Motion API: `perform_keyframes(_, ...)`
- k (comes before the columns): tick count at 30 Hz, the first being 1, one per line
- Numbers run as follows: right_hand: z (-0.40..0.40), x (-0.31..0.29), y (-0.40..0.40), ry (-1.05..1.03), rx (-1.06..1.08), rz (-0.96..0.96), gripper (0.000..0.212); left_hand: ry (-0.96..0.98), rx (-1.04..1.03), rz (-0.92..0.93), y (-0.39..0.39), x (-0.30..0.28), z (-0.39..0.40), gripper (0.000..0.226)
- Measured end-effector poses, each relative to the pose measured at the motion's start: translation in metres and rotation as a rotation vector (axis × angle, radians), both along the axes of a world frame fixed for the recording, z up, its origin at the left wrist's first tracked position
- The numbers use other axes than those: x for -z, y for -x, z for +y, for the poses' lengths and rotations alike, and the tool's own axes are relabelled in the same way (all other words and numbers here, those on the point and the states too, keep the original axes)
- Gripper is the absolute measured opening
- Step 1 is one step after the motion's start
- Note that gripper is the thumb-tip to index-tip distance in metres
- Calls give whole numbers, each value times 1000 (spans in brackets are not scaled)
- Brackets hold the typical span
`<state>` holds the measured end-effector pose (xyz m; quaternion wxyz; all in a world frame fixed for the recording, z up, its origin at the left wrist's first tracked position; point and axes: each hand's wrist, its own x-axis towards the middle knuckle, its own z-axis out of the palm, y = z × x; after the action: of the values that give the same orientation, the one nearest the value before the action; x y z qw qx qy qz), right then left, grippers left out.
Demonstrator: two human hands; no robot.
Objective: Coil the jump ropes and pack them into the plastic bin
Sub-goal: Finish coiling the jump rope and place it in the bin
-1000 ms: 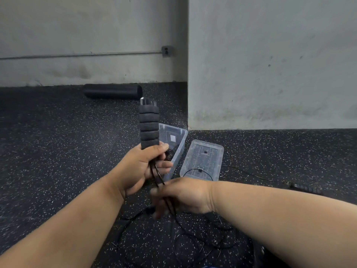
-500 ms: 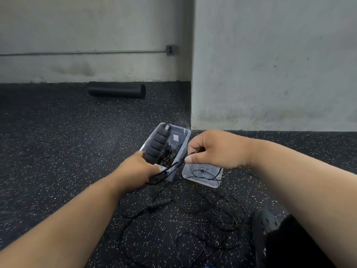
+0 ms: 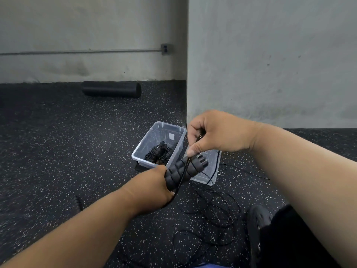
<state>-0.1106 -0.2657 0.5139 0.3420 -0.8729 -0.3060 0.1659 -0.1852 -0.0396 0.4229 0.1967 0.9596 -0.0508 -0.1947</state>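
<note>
Black rope handles (image 3: 185, 172) — clear bin (image 3: 174, 130) beyond

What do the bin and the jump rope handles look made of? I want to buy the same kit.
The bin looks like clear, glossy hard plastic: the floor and the packed rope show through its walls. The handles gripped in the left hand look like matte black foam, moulded in soft ribbed rings; rubber is possible. The cord pinched by the right hand seems a thin, smooth, black-coated cable.
</note>
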Motion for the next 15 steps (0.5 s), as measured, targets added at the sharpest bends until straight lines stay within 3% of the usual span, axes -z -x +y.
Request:
perform_keyframes(6, -10, -14, -5, 213, 22, -188, 26, -186, 80, -39, 2, 6, 3, 33)
perform_keyframes(11, -18, -5, -13, 165, 30, -119, 23, -160, 70, -50, 1, 8, 10, 30)
perform_keyframes(15, -8, 13, -19, 113, 88, -118, 24, -146, 201, -71, 3, 5, 6, 27)
